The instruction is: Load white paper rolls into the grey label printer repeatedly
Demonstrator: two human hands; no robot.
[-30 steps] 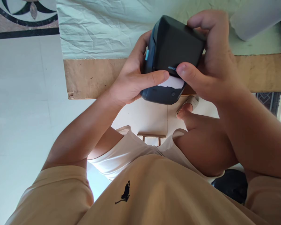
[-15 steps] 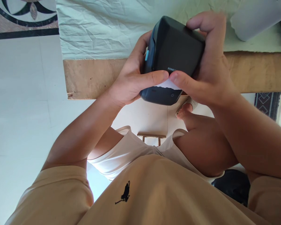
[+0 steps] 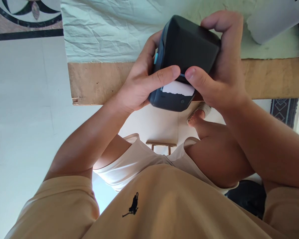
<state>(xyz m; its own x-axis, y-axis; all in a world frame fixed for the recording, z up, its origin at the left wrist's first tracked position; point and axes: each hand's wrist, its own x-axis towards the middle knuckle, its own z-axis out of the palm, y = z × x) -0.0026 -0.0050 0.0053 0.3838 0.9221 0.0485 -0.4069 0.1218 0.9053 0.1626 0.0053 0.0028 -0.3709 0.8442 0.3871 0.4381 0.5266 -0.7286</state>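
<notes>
1. Head view, centre: a dark, rounded label printer (image 3: 186,49) is held above the near edge of a wooden table (image 3: 102,81), clear of its surface; the device is grasped from both sides and tilted, its paper slot facing the camera.
2. Head view, left hand (image 3: 142,83): clenched round the printer's left side; the thumb lies across the front face just above the slot; the fingers wrap behind the casing and are mostly hidden; a small light-blue button (image 3: 155,58) shows on the side just beside this hand.
3. Head view, right hand (image 3: 221,76): grasping the printer's right side; the index finger curls over the top far corner; the thumb tip meets the front face next to the left thumb, the two tips near each other but apart.
4. Head view, paper: a white label strip (image 3: 178,88) protrudes from the slot directly below both thumbs; its left edge is ragged; a round power button (image 3: 182,101) sits on the lip beneath it.
5. Head view, writing: white lettering on the front face is almost wholly covered by the thumbs; it cannot be read here.
6. Head view, surroundings: crumpled white paper sheeting (image 3: 109,30) covers the table top behind the printer; a pale roll (image 3: 271,18) lies at the upper right, well apart from the hands; the person's tan shirt bears a small black emblem (image 3: 133,204) at the bottom of the view.
</notes>
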